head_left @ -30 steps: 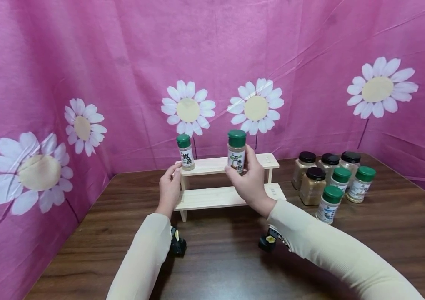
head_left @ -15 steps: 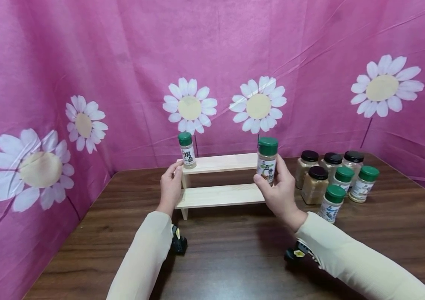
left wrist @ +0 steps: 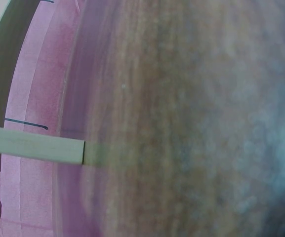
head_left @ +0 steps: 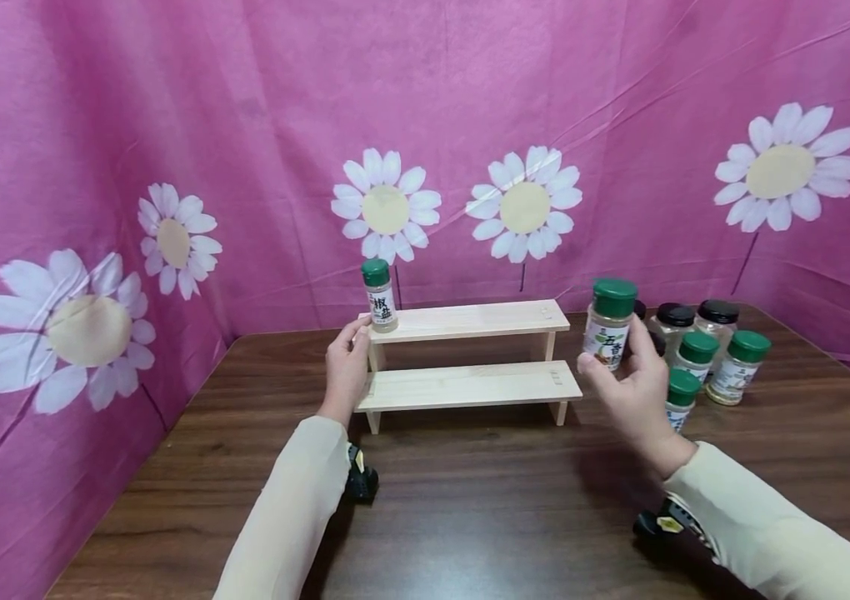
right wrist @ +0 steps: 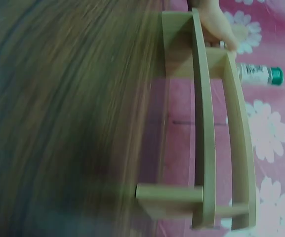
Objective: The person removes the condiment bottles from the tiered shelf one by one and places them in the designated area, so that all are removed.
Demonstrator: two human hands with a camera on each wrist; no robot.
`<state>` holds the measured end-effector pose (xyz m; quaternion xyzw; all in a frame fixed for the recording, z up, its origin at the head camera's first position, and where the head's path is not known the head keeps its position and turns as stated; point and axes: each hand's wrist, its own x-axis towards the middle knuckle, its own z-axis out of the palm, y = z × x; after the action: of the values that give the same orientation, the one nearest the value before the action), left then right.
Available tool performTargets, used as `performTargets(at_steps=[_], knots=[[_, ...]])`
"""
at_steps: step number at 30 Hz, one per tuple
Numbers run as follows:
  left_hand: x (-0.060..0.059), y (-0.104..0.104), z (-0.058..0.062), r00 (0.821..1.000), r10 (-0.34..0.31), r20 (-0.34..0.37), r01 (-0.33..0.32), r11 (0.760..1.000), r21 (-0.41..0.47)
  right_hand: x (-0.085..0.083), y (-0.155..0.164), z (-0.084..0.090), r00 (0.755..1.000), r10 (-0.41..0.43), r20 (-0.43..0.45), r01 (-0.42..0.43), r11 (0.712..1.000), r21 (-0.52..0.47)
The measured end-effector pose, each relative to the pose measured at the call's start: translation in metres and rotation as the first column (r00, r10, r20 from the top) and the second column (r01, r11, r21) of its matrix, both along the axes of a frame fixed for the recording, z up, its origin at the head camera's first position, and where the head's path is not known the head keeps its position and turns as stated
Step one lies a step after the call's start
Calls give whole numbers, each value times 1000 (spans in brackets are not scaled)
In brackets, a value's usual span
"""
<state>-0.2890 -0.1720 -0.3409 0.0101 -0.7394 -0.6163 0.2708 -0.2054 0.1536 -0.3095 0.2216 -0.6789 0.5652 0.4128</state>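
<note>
A two-tier wooden rack [head_left: 470,387] stands on the table. On the left end of its upper shelf is an upright green-capped seasoning bottle [head_left: 381,304]. My left hand [head_left: 346,371] grips that end of the rack, fingertips right by the bottle's base. Off the rack's right side, my right hand [head_left: 638,404] holds a second green-capped seasoning bottle [head_left: 608,333] in the air, label toward me. The right wrist view shows the rack [right wrist: 204,123] sideways, with the left hand [right wrist: 216,24] at its far end. A rack leg [left wrist: 33,144] crosses the left wrist view.
Behind the right hand, at the table's right, stand several seasoning containers: black-lidded jars [head_left: 719,321] and green-capped bottles [head_left: 736,367], some partly hidden by the hand and its bottle. A pink flowered cloth [head_left: 455,100] hangs behind the brown wooden table [head_left: 470,500].
My right hand has carried its seasoning bottle rightward from in front of the rack to beside the grouped containers. The left hand stays at the rack's left end.
</note>
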Motion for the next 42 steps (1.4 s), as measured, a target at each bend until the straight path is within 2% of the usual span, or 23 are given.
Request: performTargets(at_steps=[4, 7, 10, 13, 17, 23, 30, 37, 42], knots=[[1, 0, 1, 1000, -6, 0, 6, 1000, 4, 1, 15, 2, 999, 45, 8, -45, 997, -58], [0, -1, 0, 1000, -17, 7, 17, 1000, 11, 2, 26, 3, 1000, 31, -2, -31, 997, -78], [0, 0, -1, 1000, -21, 6, 21, 1000, 11, 3, 38, 4, 999, -44, 2, 44, 997, -70], [-1, 1, -2, 1000, -19, 2, 19, 1000, 12, 4, 51, 5, 994, -99, 53, 102, 993, -65], [-1, 0, -2, 1000, -17, -4, 17, 1000, 6, 8, 67, 8, 971, -197, 133, 203, 979, -33], [0, -1, 0, 1000, 1, -18, -1, 1000, -19, 12, 96, 10, 942, -277, 192, 282, 960, 3], [0, 0, 0, 1000, 13, -5, -13, 999, -31, 16, 136, 0, 917, -269, 295, 238, 961, 139], [1, 0, 0, 1000, 16, 3, -16, 999, -40, 17, 159, -11, 870, -291, 398, 231, 954, 192], [1, 0, 1, 1000, 7, 18, -7, 999, -45, 17, 172, -20, 868, -249, 430, 157, 958, 240]])
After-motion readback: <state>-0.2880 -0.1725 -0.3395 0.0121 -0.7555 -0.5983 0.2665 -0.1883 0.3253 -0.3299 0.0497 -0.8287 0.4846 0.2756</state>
